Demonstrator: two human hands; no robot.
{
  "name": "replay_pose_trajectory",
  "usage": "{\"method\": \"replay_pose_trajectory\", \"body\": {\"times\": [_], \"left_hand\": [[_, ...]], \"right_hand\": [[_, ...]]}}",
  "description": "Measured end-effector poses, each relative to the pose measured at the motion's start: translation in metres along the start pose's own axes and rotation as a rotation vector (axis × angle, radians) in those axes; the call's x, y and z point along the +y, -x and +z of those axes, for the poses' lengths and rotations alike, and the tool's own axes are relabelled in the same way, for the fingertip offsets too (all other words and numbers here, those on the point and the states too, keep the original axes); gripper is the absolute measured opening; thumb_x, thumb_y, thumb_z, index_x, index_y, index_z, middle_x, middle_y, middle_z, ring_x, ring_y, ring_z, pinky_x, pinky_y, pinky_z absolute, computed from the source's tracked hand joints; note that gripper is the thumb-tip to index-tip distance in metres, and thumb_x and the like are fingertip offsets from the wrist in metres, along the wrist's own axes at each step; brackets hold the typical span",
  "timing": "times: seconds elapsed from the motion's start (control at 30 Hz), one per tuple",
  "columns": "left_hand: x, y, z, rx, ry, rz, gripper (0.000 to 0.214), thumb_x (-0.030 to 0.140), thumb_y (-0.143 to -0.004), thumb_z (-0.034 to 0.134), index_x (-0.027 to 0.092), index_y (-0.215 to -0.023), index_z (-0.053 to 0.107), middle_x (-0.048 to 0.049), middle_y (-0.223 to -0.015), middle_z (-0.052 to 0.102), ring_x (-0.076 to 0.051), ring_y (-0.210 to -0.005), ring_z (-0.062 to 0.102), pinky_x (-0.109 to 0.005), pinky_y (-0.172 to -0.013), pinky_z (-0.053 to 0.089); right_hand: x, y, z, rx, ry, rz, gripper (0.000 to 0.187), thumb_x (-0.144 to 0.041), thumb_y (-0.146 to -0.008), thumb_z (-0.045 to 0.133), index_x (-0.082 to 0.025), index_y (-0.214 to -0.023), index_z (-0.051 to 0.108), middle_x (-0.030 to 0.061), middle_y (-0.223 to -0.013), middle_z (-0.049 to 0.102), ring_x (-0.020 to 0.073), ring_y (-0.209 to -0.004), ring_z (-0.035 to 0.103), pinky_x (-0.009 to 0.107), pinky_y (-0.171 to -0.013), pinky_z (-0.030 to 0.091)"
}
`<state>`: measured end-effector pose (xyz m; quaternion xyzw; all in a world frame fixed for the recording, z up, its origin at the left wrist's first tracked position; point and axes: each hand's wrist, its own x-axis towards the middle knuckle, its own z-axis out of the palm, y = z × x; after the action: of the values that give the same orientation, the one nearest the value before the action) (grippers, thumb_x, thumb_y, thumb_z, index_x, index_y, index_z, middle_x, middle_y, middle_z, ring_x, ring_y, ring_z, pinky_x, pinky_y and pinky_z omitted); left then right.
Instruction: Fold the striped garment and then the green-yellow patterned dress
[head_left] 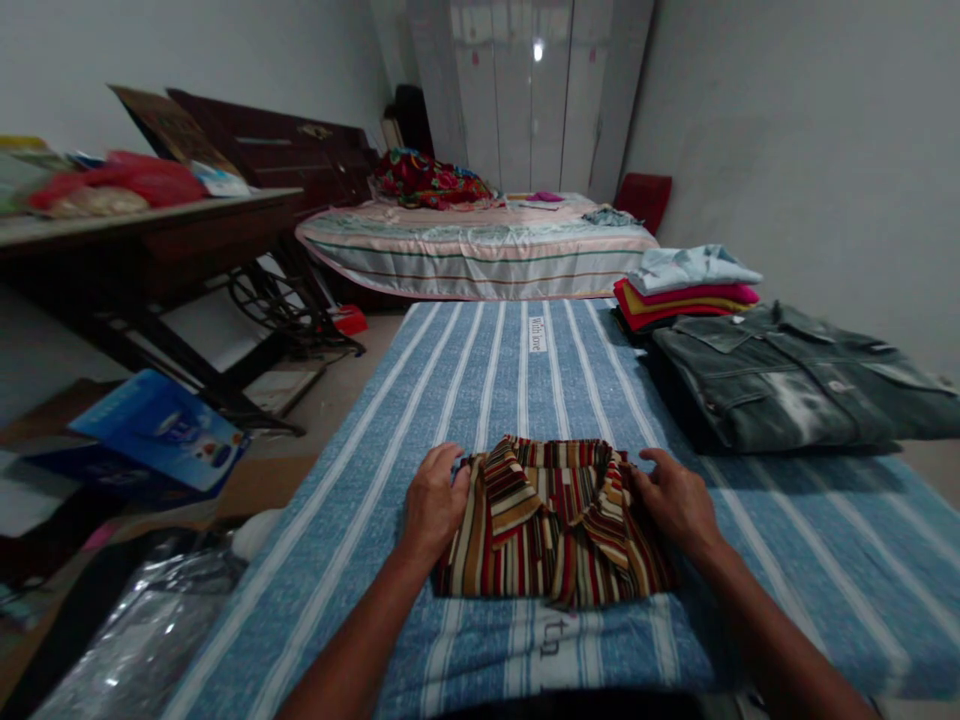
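Two bare hands flank a folded shirt striped in red, brown and cream point(551, 525), which lies collar up on the near middle of a blue cloth with white stripes point(480, 380) in the head view. The left hand point(433, 502) sits on the shirt's left edge with its fingers curled down over the fabric; whether they pinch it cannot be told. The right hand point(676, 500) rests on the right edge, its fingers loosely spread and bent, the tips reaching the blue cloth just past the shirt. The shirt lies squarely between both hands and touches each.

Farther along the cloth to the right, well apart from the hands, lies a dark green denim jacket point(787, 392) spread flat. Just behind it is a stack of folded garments in red, yellow and pale blue point(686, 285). Nothing lies on the cloth between the hands and these.

Beyond the cloth stands a bed with a pink and green striped cover point(480, 250), and behind that a tall white wardrobe point(525, 90). On the left are a dark wooden table point(150, 235), a blue printed box point(161, 425) on the floor and crumpled clear plastic wrap point(142, 620) nearest the camera.
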<state>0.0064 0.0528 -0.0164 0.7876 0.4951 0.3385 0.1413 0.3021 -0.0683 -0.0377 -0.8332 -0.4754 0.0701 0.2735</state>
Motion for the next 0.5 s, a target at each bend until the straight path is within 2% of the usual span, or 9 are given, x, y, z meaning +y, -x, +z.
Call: {"method": "replay_pose_trajectory", "body": {"times": [0.13,0.23,0.3,0.4,0.5], "left_hand": [[0.023,0.016,-0.012,-0.022,0.038,0.006,0.025,0.029,-0.083,0.047,0.019,-0.099,0.063,-0.0097,-0.116,0.062,-0.024,-0.112,0.056,-0.038,-0.103,0.040],[0.035,0.032,-0.007,-0.128,0.108,-0.027,0.031,0.030,-0.085,0.044,0.019,-0.109,0.061,-0.0089,-0.127,0.057,-0.023,-0.122,0.050,-0.037,-0.108,0.035],[0.037,0.041,0.002,-0.183,0.151,-0.068,0.037,0.029,-0.085,0.045,0.017,-0.118,0.057,-0.0104,-0.133,0.053,-0.025,-0.127,0.045,-0.039,-0.111,0.031],[0.034,0.048,0.012,-0.200,0.189,-0.123,0.043,0.027,-0.084,0.046,0.015,-0.124,0.053,-0.0130,-0.137,0.049,-0.026,-0.130,0.042,-0.042,-0.112,0.028],[0.035,0.051,0.011,-0.167,0.186,-0.103,0.043,0.027,-0.085,0.045,0.014,-0.125,0.051,-0.0145,-0.139,0.047,-0.027,-0.132,0.039,-0.043,-0.113,0.027]], "right_hand": [[-0.013,0.022,-0.014,0.165,-0.095,-0.276,0.030,-0.037,-0.088,0.041,-0.020,-0.102,0.062,0.0095,-0.097,0.067,0.0237,-0.088,0.062,0.036,-0.077,0.046],[-0.028,0.036,-0.012,0.141,-0.216,-0.477,0.025,-0.032,-0.090,0.042,-0.022,-0.103,0.062,0.0091,-0.108,0.065,0.0231,-0.105,0.058,0.038,-0.093,0.044],[-0.035,0.039,-0.002,0.116,-0.233,-0.501,0.026,-0.031,-0.090,0.044,-0.021,-0.107,0.061,0.0103,-0.115,0.062,0.0240,-0.113,0.054,0.041,-0.099,0.041],[-0.036,0.038,0.016,0.066,-0.221,-0.438,0.031,-0.034,-0.089,0.045,-0.017,-0.111,0.059,0.0136,-0.120,0.059,0.0265,-0.116,0.051,0.045,-0.099,0.041],[-0.034,0.035,0.017,0.062,-0.226,-0.416,0.032,-0.036,-0.089,0.045,-0.017,-0.112,0.059,0.0131,-0.119,0.060,0.0266,-0.114,0.052,0.044,-0.097,0.043]]}}
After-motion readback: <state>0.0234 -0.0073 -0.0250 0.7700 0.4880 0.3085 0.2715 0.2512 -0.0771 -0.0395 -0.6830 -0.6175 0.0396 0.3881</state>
